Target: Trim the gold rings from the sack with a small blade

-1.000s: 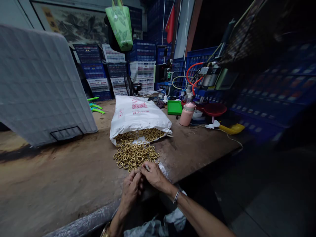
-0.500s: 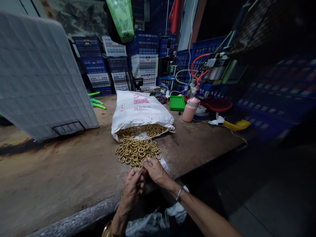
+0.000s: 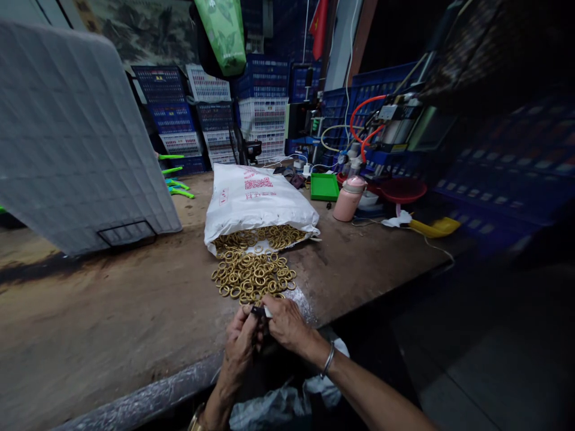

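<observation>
A heap of brass-coloured rings (image 3: pixel 254 272) spills onto the table from the mouth of a white woven sack (image 3: pixel 265 206). Just in front of the heap, my left hand (image 3: pixel 240 332) is closed in a pinch; whatever its fingertips hold is hidden. My right hand (image 3: pixel 290 323) is closed around a small knife-like tool (image 3: pixel 259 310) with a dark flat end and a pale part. That dark end reaches the left fingertips, and the two hands almost touch at the table's front edge.
A grey-white padded panel (image 3: pixel 85 143) stands on the left. Behind the sack are stacked crates (image 3: pixel 263 117). To the right are a green tray (image 3: pixel 324 187), a pink bottle (image 3: pixel 349 200), a red dish (image 3: pixel 403 190) and a yellow scoop (image 3: pixel 435 227). Clear plastic wraps the table edge (image 3: pixel 179 380).
My right hand has turned and shifted slightly right and down. The dark end of its tool now shows against the left fingertips. The left hand stays nearly in place.
</observation>
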Demonstrator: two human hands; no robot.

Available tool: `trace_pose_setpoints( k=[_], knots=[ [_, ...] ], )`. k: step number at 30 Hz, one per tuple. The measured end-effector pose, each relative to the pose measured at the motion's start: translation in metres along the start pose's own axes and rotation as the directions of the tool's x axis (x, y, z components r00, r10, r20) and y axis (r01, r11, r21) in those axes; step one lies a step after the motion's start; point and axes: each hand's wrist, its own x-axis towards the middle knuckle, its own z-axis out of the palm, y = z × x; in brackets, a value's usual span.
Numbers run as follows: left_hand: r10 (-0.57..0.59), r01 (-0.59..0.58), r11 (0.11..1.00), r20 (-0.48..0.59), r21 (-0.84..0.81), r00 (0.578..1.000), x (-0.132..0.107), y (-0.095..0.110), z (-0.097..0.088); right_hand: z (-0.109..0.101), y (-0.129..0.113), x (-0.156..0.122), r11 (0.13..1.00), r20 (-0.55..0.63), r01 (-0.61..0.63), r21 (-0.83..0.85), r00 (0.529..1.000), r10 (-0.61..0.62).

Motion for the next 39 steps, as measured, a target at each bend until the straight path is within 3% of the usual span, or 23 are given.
trace_pose_setpoints(
  k=[5, 9, 12, 14, 16, 18, 21, 26, 29, 35, 39],
  knots=[
    [0.007, -0.008, 1.000, 0.022, 0.022, 1.000, -0.002, 0.000, -0.003, -0.003, -0.003, 0.001, 0.998, 0.038, -0.039, -0.045, 0.998, 0.041],
    [0.021, -0.019, 0.999, 0.059, -0.039, 0.998, -0.011, 0.008, -0.001, -0.004, 0.007, 0.005, 0.992, -0.023, -0.117, -0.043, 0.993, 0.116],
    [0.005, 0.004, 0.994, 0.083, -0.109, 0.997, -0.014, 0.016, 0.001, -0.006, 0.015, 0.008, 0.992, -0.113, -0.107, 0.059, 0.987, 0.114],
    [-0.022, 0.036, 0.987, 0.091, -0.158, 0.996, -0.014, 0.019, 0.002, -0.006, 0.013, 0.010, 0.971, -0.163, -0.082, 0.224, 0.979, 0.120],
    [-0.040, 0.058, 0.980, 0.100, -0.188, 0.994, -0.012, 0.020, 0.001, -0.004, 0.007, 0.012, 0.886, -0.131, -0.087, 0.456, 0.978, 0.163],
    [-0.037, 0.062, 0.975, 0.120, -0.212, 0.992, -0.011, 0.020, 0.000, 0.000, -0.001, 0.011, 0.732, -0.021, -0.118, 0.671, 0.984, 0.177],
    [-0.021, 0.056, 0.970, 0.150, -0.235, 0.988, -0.009, 0.018, -0.002, 0.008, -0.007, 0.010, 0.539, 0.105, -0.168, 0.826, 0.984, 0.145],
    [-0.049, 0.079, 0.970, 0.134, -0.229, 0.990, -0.010, 0.015, -0.007, 0.015, -0.005, 0.010, 0.477, 0.110, -0.166, 0.863, 0.984, 0.142],
    [-0.058, 0.085, 0.965, 0.117, -0.247, 0.991, -0.010, 0.014, -0.009, 0.014, -0.004, 0.009, 0.487, 0.107, -0.167, 0.857, 0.983, 0.148],
    [-0.076, 0.073, 0.963, -0.002, -0.261, 0.997, -0.008, 0.011, -0.010, 0.005, -0.008, 0.006, 0.736, -0.055, -0.043, 0.676, 0.993, 0.108],
    [-0.072, 0.064, 0.965, -0.021, -0.253, 0.997, -0.006, 0.007, -0.011, 0.001, -0.011, 0.006, 0.816, -0.143, 0.017, 0.578, 0.986, 0.081]
  ],
)
